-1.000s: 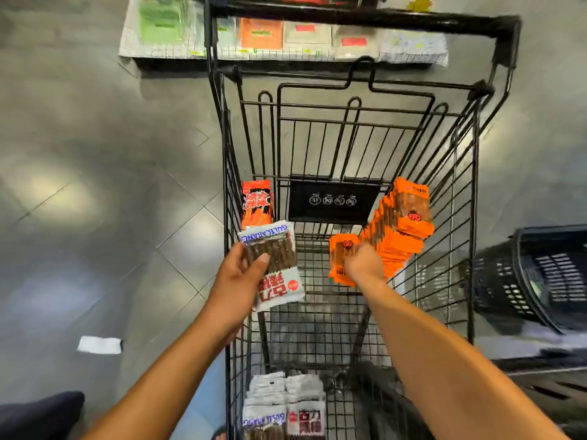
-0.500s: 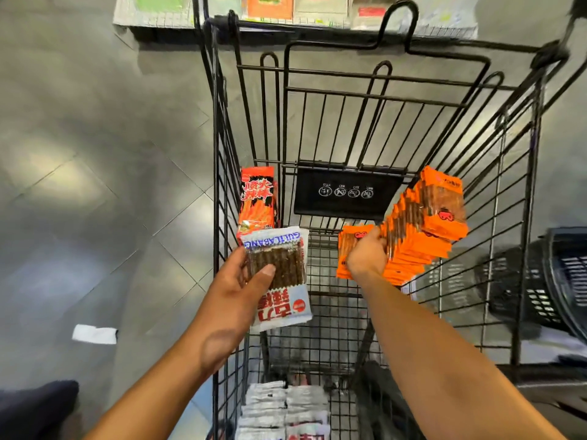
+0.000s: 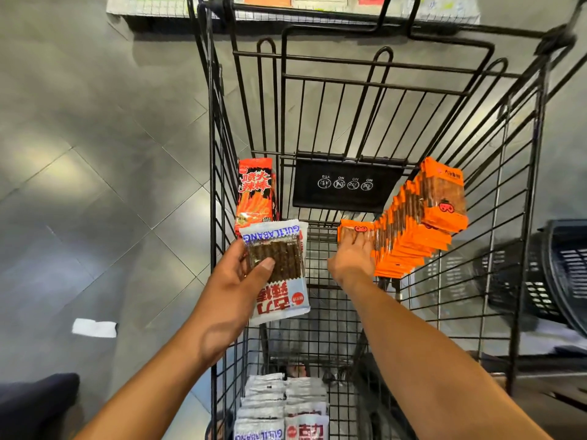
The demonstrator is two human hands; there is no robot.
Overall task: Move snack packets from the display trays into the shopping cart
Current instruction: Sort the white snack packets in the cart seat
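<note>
Glossy flat packets (image 3: 276,265), black wire cart (image 3: 374,84)

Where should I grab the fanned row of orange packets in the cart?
From above, grip both ends and squeeze inward: the orange packets stand on edge, loosely fanned along the cart's right wall, so holding one end would likely spill them.

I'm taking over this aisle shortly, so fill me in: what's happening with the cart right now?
A person is loading a black wire shopping cart. Their left hand holds a white-and-blue snack packet of brown sticks at the cart's left side, with a red-orange packet just behind it. Their right hand grips a fanned stack of orange packets inside the cart, toward its right wall. A pile of white packets already lies at the cart's near end.
</note>
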